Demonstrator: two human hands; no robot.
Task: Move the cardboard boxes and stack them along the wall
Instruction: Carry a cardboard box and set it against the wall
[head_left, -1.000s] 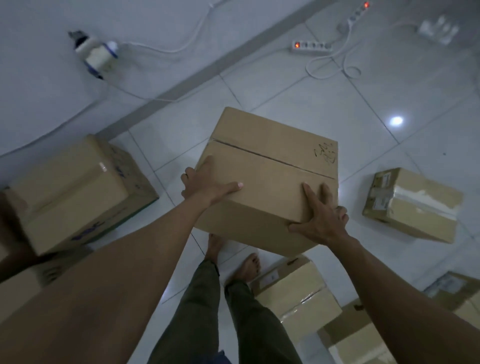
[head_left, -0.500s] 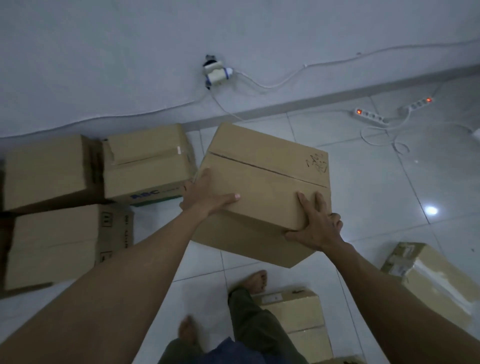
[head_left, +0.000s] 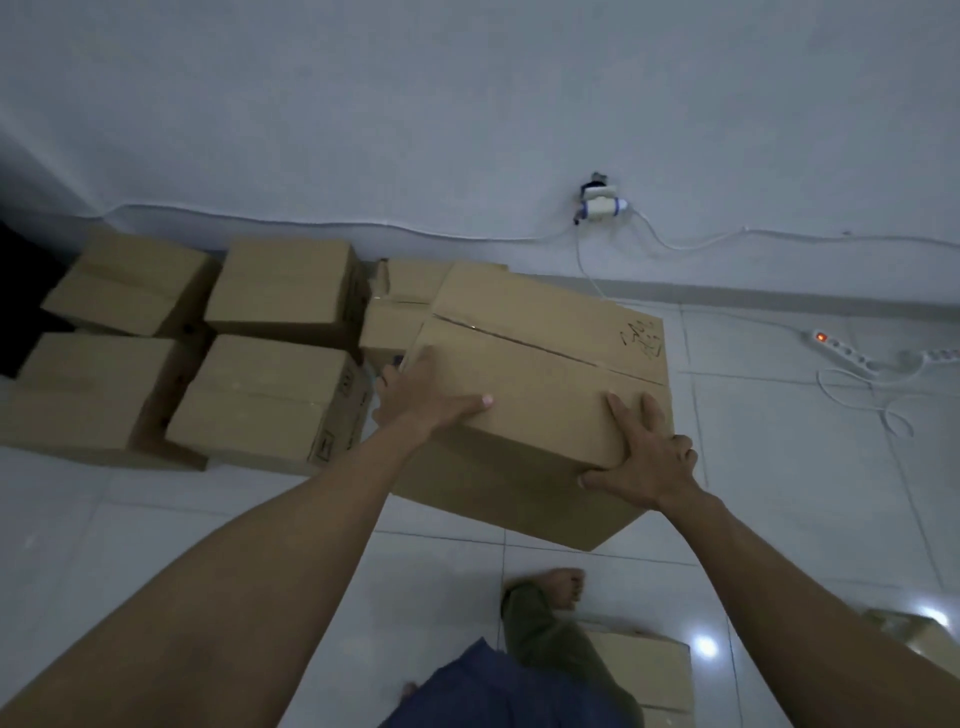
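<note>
I hold a large cardboard box (head_left: 540, 353) with scribbled ink on its top, lifted above the tiled floor. My left hand (head_left: 421, 397) grips its left near corner, thumb on top. My right hand (head_left: 647, 454) clamps its right near corner. Several closed boxes stand along the white wall (head_left: 467, 104) to the left: two at the back (head_left: 283, 288) (head_left: 130, 280), two in front (head_left: 265, 400) (head_left: 83, 389). A smaller box (head_left: 397, 306) is partly hidden behind the one I carry.
A plug adapter (head_left: 602, 205) hangs on the wall with cables trailing along it. A power strip (head_left: 841, 351) with a lit switch and looped cord lies on the floor at right. More boxes (head_left: 639, 670) (head_left: 914, 631) sit near my feet.
I have turned and stepped toward the wall with the box. The stacked boxes have come further into view on the left, and the held box now overlaps the smaller box by the wall.
</note>
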